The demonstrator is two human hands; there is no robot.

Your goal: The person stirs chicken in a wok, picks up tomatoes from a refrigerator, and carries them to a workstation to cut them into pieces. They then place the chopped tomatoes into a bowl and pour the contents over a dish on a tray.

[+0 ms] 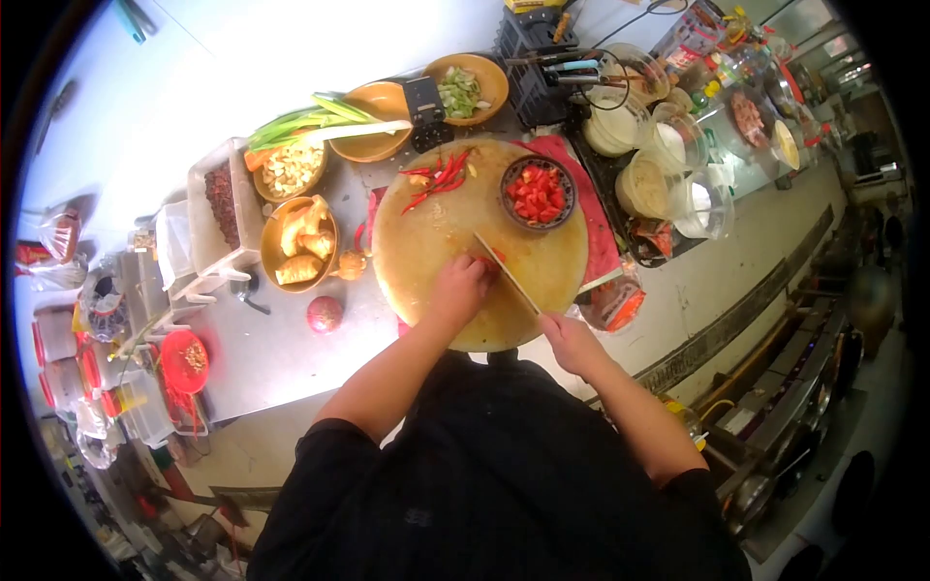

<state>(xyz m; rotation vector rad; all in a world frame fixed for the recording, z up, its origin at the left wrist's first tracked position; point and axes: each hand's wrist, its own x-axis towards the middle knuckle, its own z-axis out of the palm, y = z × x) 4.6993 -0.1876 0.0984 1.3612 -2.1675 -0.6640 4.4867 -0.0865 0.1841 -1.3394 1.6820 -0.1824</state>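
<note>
A round cutting board [417,237] lies in front of me. My left hand [465,287] is closed, fingertips curled over a piece of red pepper [497,257] that the fingers and blade partly cover. In my right hand [570,341] is the handle of a kitchen knife [511,279]. Its blade slants across the board, close beside my left fingertips. Behind the blade, a dark patterned bowl [508,209] holds chopped red pepper [539,194]. Several thin red chilies [448,174] are scattered at the board's far left.
Left of the board are a bowl of ginger [302,237], an onion [325,314] and a bowl of garlic [291,168]. Scallions [334,118] lie across bowls at the back. To the right stand a red cloth [595,237] and several seasoning tubs [641,186]. A black knife rack [528,73] is behind.
</note>
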